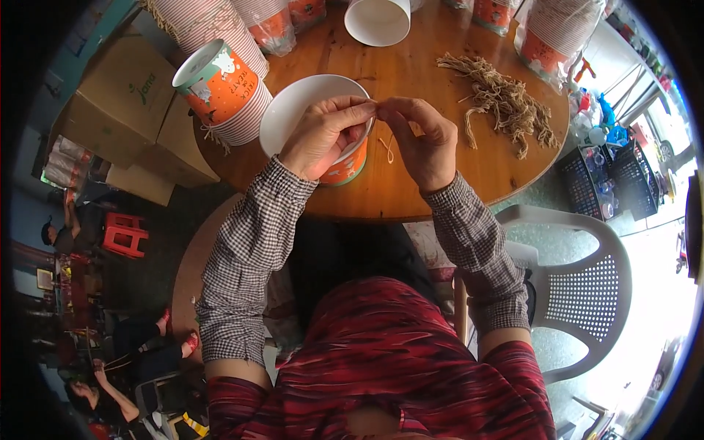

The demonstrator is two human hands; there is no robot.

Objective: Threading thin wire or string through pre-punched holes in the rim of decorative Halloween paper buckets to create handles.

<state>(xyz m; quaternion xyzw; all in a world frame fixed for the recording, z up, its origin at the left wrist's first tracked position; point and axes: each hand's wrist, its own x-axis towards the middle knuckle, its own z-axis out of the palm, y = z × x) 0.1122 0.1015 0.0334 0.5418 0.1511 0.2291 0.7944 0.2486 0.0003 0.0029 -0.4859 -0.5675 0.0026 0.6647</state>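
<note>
A paper bucket [301,103] with a white inside and an orange and green outside stands at the table's near side. My left hand [331,136] is over its right rim, thumb and forefinger pinched. My right hand [424,139] meets it just right of the rim, also pinching, and the fingertips of both hands touch. A thin tan cord [389,151] with a small loop at its end hangs below the fingertips. Its upper part between the fingers is mostly hidden. A pile of knotted tan cords [506,103] lies on the table to the right.
The round wooden table [447,187] also holds a stack of orange buckets [224,88] at left, a white-lined bucket [378,22] at the back and plastic-wrapped stacks [554,40]. Cardboard boxes [125,95] stand left, a plastic chair [587,286] right. Other people sit at the far left.
</note>
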